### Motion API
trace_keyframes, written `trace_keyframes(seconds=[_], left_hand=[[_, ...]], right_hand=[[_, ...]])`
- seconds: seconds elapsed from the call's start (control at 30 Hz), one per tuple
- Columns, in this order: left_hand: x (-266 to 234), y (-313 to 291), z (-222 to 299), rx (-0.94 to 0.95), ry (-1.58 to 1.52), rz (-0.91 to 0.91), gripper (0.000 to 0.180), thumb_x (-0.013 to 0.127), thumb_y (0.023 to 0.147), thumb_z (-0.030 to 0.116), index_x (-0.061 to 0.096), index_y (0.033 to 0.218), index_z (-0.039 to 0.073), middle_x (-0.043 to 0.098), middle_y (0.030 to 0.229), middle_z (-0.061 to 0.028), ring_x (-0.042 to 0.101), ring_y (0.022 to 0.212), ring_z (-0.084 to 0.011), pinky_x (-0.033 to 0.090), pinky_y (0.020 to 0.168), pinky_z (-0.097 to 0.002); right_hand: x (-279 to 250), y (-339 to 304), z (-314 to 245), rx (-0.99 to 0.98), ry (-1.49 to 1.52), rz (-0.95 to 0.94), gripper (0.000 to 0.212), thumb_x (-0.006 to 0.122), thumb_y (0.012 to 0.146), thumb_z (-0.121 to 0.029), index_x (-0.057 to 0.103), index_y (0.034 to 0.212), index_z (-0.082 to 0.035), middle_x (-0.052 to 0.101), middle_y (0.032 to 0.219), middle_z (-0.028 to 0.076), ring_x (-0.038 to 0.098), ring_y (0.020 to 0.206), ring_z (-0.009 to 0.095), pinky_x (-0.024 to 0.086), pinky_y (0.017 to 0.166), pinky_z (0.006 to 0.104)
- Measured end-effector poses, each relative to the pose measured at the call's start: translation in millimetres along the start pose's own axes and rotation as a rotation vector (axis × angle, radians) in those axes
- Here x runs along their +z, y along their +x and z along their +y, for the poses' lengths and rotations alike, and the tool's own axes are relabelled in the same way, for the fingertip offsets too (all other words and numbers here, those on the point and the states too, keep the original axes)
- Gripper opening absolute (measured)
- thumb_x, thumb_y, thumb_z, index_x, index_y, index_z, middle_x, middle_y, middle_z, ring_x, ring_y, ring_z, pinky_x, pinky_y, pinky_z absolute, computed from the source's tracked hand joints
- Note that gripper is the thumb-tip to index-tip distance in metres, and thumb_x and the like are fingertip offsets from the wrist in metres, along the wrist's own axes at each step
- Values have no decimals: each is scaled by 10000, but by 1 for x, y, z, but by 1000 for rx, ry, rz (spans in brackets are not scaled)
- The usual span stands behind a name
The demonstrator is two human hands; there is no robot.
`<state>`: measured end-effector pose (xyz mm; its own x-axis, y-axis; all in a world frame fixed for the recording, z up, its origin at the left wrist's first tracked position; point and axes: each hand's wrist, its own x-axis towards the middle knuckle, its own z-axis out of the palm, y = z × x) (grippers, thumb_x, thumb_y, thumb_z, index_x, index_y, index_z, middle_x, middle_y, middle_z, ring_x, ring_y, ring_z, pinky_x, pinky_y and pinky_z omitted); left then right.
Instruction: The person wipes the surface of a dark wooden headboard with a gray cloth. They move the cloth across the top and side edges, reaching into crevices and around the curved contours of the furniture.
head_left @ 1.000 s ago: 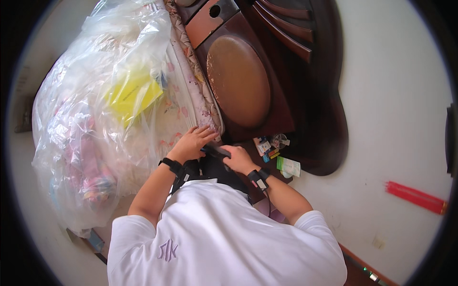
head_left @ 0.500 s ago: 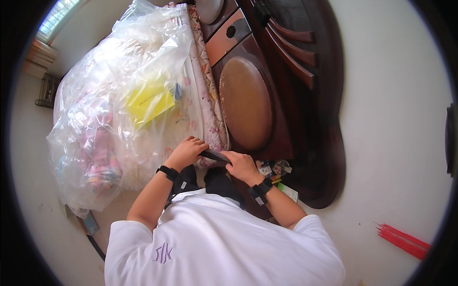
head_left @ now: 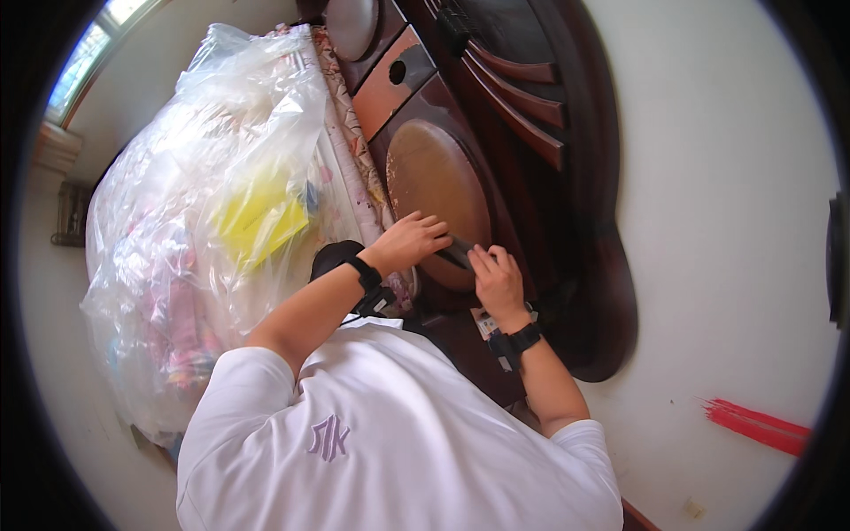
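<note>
Between my two hands is a dark, narrow, flat object, too small and partly covered to name. My left hand grips its left end, fingers bent over it. At the other end, my right hand pinches it between thumb and fingers. Both hands are in front of the oval brown padded panel of a dark wooden headboard; whether they touch it I cannot tell. A black band with a small box sits on each wrist.
On the left a bed is covered by clear plastic sheeting, with a yellow flat thing and pink fabric beneath. Small items lie beside my right wrist. A red streak marks the pale surface at right.
Both hands have moved right and up, from beside the bed's edge to in front of the oval panel, still holding the dark object. My body and view have shifted slightly.
</note>
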<state>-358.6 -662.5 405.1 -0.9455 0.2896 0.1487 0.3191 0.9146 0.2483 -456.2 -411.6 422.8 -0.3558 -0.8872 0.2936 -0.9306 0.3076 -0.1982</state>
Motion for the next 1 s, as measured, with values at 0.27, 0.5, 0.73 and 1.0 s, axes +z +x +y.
trace_keyframes(seconds=[0.27,0.5,0.73,1.0], left_hand=[[35,129,-159,226,163,364,317,662,878,208,718,1188,176,630,1134,19,605,1097,-191,474,941,-349],[81,143,-231,351,-58,279,448,656,882,219,696,1315,113,652,1393,-46,584,1333,-230,491,1088,-400],[68,141,-257,249,-243,290,392,650,881,195,700,1257,96,687,1340,-53,614,1254,-224,495,1009,-381],[82,112,-345,15,-430,257,401,625,861,126,699,1252,71,715,1310,-96,650,1200,-294,519,986,-431]], right_hand=[[50,118,76,186,-401,0,403,639,903,-93,721,1296,-66,695,1371,90,618,1140,314,555,925,431],[109,162,46,478,-524,-90,337,660,941,-83,701,1275,-65,686,1327,109,661,1124,320,579,941,452],[114,211,43,576,-448,-154,355,624,956,-36,663,1309,-52,716,1238,114,671,1097,303,579,954,417],[160,305,46,467,-425,-213,337,610,952,-87,667,1282,-48,728,1187,94,662,1080,269,563,960,394]])
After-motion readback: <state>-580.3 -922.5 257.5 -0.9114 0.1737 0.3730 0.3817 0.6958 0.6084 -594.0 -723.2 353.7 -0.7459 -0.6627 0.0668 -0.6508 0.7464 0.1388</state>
